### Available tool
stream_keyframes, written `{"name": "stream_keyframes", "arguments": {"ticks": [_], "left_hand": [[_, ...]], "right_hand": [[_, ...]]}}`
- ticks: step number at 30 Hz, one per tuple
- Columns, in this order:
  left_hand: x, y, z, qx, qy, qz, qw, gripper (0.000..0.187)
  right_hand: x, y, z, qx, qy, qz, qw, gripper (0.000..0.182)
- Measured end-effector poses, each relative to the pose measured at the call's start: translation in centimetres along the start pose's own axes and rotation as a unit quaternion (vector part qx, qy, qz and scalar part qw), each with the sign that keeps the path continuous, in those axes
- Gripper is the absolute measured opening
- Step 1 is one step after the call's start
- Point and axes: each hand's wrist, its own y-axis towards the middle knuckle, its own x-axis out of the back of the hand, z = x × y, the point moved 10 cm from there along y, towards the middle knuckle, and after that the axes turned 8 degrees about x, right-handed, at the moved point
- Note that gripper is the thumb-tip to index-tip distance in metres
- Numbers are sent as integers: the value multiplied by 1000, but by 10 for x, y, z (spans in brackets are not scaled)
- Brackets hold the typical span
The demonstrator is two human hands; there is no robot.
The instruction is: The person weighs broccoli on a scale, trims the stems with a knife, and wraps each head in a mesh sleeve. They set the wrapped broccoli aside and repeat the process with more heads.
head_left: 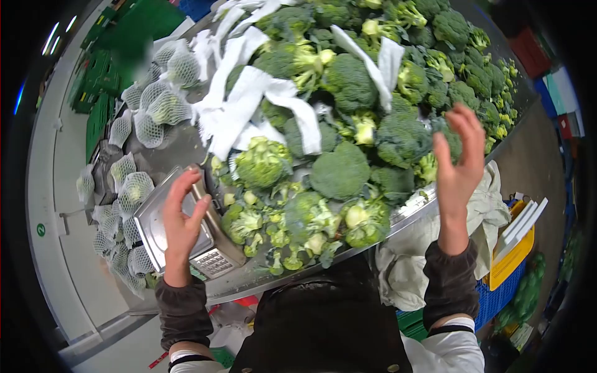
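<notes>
My left hand (181, 217) hovers over the metal pan of a weighing scale (155, 214), thumb and fingers apart, holding nothing. On the right, my right hand (459, 161) is raised beside the broccoli pile, its fingers spread and curved with nothing between them. Large broccoli heads (340, 171) and small loose florets (292, 256) cover the metal table between the hands. White netting strips (249, 93) lie across the broccoli at the upper middle. Broccoli wrapped in white net (149, 105) sits at the left beyond the scale.
Green crates (99, 74) stand at the upper left. The table's metal edge (410, 214) runs in front of my body. Pale cloth (404, 273) hangs at the right edge, near a yellow container (515, 258) and a blue crate (497, 304).
</notes>
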Motion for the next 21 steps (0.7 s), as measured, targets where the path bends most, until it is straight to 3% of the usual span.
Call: {"name": "stream_keyframes", "arguments": {"ticks": [3, 5, 7, 9, 11, 14, 17, 19, 21], "left_hand": [[0, -28, 32, 26, -98, 15, 995, 38], [-11, -51, 53, 38, -164, 48, 985, 41], [-28, -76, 66, 95, -249, 96, 959, 46], [-42, -97, 68, 75, -319, 154, 932, 53], [-44, -119, 77, 101, -372, 186, 904, 56], [-41, -140, 95, 129, -426, 231, 866, 65], [-24, -135, 111, 126, -478, 196, 847, 70], [-4, -123, 119, 108, -516, 141, 838, 74], [32, -112, 138, 56, -627, 8, 777, 70]], "right_hand": [[-66, -27, 95, 75, 103, 121, 985, 36], [-136, -61, 148, 103, 167, 245, 949, 55], [-191, -84, 180, 133, 87, 310, 937, 67], [-239, -103, 180, 140, -15, 326, 935, 68], [-259, -101, 171, 93, -5, 340, 936, 69], [-236, -98, 187, 41, 15, 267, 963, 58], [-206, -100, 235, 4, 46, 207, 977, 52], [-207, -102, 268, 54, 79, 199, 975, 54], [-211, -124, 348, 143, 201, 209, 946, 55]]}}
